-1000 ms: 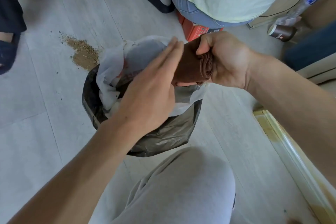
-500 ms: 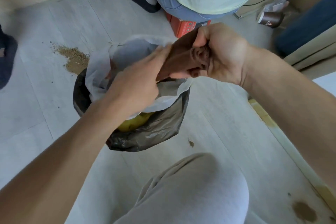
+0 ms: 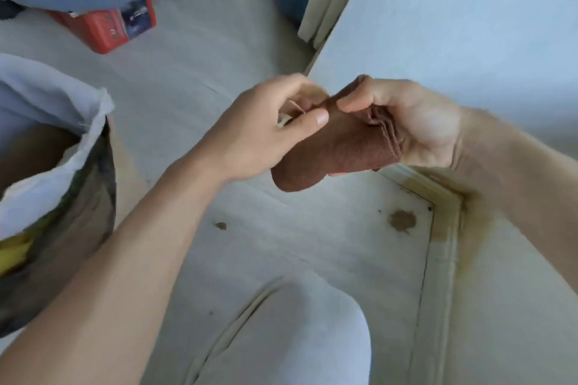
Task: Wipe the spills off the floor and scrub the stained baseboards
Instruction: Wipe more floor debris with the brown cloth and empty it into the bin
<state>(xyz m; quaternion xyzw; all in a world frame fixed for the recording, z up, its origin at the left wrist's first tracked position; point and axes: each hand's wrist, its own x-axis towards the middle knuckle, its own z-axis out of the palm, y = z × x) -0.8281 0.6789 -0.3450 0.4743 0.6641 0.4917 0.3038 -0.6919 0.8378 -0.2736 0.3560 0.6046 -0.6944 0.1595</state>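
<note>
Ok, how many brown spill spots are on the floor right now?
2: a large brown spot near the stained baseboard corner, and a small spot left of it. The arms may hide more.

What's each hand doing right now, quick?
Left hand: pinching something small and pale against the cloth.
Right hand: holding the folded cloth.

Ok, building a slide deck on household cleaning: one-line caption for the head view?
Both hands, left hand and right hand, hold a folded brown cloth above a floor spill beside the stained baseboard.
</note>
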